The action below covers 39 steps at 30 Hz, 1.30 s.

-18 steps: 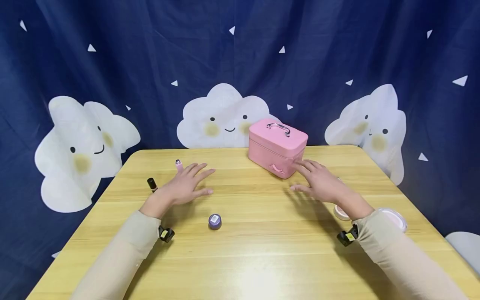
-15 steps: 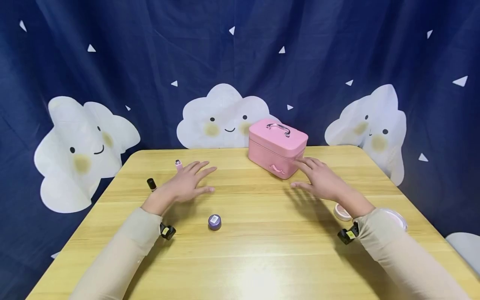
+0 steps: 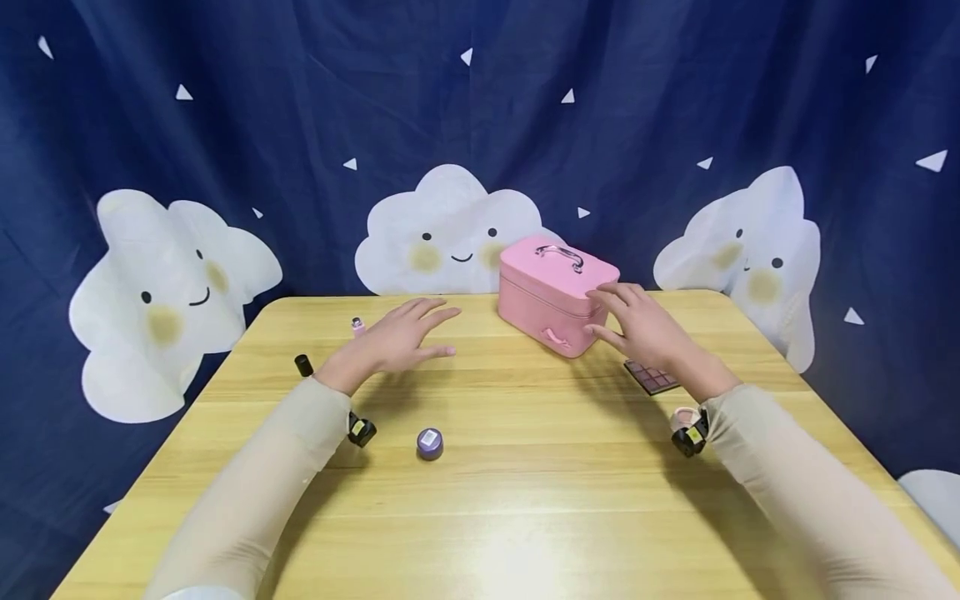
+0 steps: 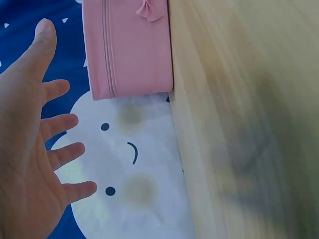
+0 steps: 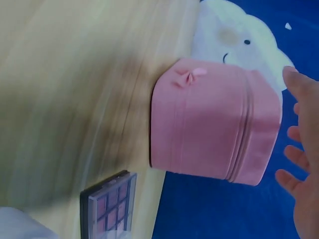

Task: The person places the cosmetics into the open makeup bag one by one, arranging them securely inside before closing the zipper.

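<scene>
At the back of the table stands a closed pink cosmetic case (image 3: 551,296) with a silver handle on its lid and a bow on its front. My right hand (image 3: 645,329) is at the case's right end, fingers spread and overlapping its corner in the head view. In the right wrist view the hand (image 5: 306,149) shows apart from the case (image 5: 214,122). My left hand (image 3: 397,337) hovers over the table left of the case, fingers extended and holding nothing. The left wrist view shows that hand (image 4: 30,149) with spread fingers, beside the case (image 4: 132,50).
A purple round jar (image 3: 430,444) stands at centre front. On the left are a black-capped tube (image 3: 303,365) and a small pink bottle (image 3: 357,326). An eyeshadow palette (image 3: 649,377) and a round compact (image 3: 682,418) lie by the right arm. A blue curtain (image 3: 315,100) hangs behind the table.
My left hand has moved right and farther back, toward the case. My right hand has risen slightly along the case's end, and the eyeshadow palette has come into sight below it.
</scene>
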Each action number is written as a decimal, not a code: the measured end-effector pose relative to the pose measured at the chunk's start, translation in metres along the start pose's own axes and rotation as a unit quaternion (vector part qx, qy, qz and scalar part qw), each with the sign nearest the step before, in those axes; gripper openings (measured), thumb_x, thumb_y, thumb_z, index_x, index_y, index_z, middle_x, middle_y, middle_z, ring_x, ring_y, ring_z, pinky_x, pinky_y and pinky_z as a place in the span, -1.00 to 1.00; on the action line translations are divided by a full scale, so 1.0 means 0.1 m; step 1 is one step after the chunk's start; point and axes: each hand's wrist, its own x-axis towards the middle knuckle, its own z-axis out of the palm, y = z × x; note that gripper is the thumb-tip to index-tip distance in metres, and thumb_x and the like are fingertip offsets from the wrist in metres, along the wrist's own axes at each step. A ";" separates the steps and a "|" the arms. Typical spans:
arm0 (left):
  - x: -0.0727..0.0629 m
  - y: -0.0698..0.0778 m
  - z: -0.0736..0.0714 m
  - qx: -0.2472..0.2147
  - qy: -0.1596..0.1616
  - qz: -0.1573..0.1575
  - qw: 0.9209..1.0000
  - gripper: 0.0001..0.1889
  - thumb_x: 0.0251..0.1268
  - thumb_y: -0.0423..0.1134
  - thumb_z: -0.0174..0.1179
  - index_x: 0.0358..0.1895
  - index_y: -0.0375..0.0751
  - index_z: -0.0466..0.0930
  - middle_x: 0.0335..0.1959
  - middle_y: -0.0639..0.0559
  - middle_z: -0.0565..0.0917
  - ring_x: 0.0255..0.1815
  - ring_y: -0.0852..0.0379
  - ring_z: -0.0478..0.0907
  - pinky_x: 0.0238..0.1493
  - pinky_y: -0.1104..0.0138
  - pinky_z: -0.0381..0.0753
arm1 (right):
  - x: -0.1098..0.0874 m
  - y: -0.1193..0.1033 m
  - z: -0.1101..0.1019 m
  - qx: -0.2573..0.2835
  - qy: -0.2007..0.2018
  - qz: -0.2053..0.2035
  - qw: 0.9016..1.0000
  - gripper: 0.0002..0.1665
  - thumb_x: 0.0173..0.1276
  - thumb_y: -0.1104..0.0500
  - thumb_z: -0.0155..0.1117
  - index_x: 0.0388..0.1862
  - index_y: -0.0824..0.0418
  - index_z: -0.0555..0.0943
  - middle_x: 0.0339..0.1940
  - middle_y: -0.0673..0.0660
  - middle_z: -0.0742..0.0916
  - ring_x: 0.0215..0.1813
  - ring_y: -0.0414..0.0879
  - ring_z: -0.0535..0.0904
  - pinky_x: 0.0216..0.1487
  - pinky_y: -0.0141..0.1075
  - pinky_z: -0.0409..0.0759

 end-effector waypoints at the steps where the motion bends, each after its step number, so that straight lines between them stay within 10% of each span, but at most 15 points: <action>1: 0.04 0.01 -0.01 -0.001 0.000 0.001 1.000 -0.22 0.38 0.38 -0.11 0.55 0.10 0.09 0.53 -0.08 0.11 0.51 -0.15 0.03 0.47 -0.04 0.02 | 0.02 0.03 0.01 -0.002 0.008 -0.003 1.000 -0.38 0.29 0.04 0.39 0.24 0.31 0.49 0.18 0.33 0.55 0.23 0.30 0.38 0.30 0.13 0.29; 39: 1.08 0.20 0.06 -0.079 -0.012 -0.019 0.997 -0.21 0.39 0.38 -0.17 0.56 0.05 0.05 0.53 -0.11 0.11 0.52 -0.10 0.01 0.49 0.05 0.01 | 0.29 0.27 0.21 0.028 -0.002 0.033 0.999 -0.47 0.28 -0.02 0.37 0.13 0.24 0.57 0.15 0.30 0.56 0.28 0.30 0.34 0.33 0.18 0.21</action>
